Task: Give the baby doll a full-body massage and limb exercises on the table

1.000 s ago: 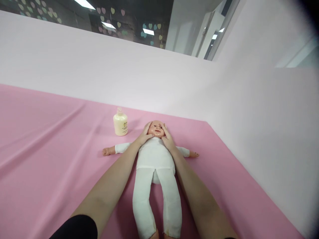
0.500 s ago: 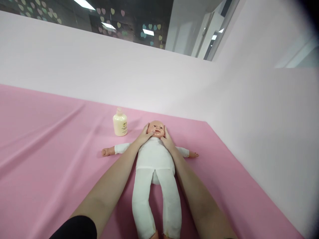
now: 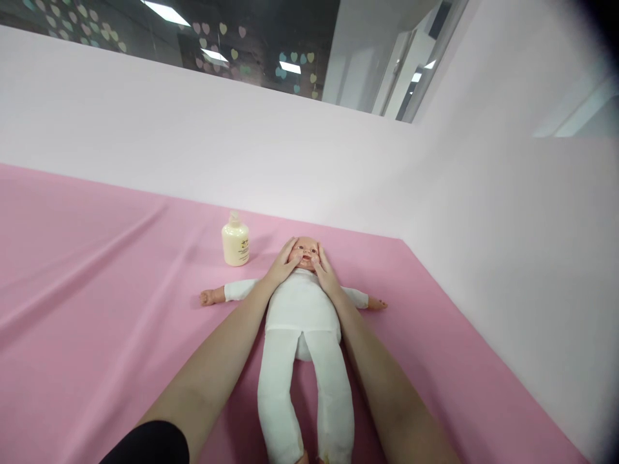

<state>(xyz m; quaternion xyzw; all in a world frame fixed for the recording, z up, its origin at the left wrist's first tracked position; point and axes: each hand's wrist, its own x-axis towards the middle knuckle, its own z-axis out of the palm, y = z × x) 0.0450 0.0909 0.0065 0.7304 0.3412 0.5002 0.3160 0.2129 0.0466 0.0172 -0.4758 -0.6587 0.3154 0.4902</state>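
A baby doll [image 3: 304, 309] in white clothing lies on its back with its arms spread. My left hand [image 3: 283, 264] rests along the side of the doll's head at the left, fingers stretched out and thumb on the cheek near the mouth. Against the opposite side of the head lies my right hand [image 3: 326, 269], also with straight fingers, its thumb beside the mouth. Both hands are open and touch the head without closing round it. The doll's feet are cut off by the lower frame edge.
A pump bottle [image 3: 236, 243] of pale yellow liquid stands left of the doll's head. Pink cloth [image 3: 120, 270] with folds covers the surface. White walls [image 3: 271, 161] border it at the back and right, with a dark window [image 3: 261, 38] above.
Both thumbs have shifted on the doll's face: the right one has moved up from near the chin onto the cheek beside the mouth. The bottle stays in place; the view shifts slightly.
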